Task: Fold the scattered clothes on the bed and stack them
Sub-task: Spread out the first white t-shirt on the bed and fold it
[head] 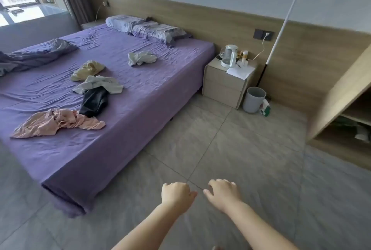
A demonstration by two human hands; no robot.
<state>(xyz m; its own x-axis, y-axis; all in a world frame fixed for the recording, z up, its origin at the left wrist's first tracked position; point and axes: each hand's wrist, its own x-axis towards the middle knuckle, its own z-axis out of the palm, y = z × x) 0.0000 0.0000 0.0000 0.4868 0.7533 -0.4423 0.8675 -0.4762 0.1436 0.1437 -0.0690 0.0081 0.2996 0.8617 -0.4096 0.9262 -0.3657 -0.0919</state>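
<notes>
- Bed [140,97], purple sheet, filled left half of view; rumpled duvet [34,53] at its far left edge, two pillows [146,29] at the headboard.
- Clothes lay scattered and unfolded on the sheet: pink garment [56,122] nearest the foot, black garment [93,102] just beyond it, its top edge under the white garment [98,84], yellow garment [87,70] just beyond that, pale garment [140,58] apart toward the pillows.
- Nightstand [224,87] stood beside the bed, kettle [228,56] and papers on top; grey bin [253,99] on the floor next to it.
- Left hand [176,192] and right hand [223,191] hung over floor tiles, near each other, well apart from the clothes.
- Both hands: fingers loosely curled, nothing held.
</notes>
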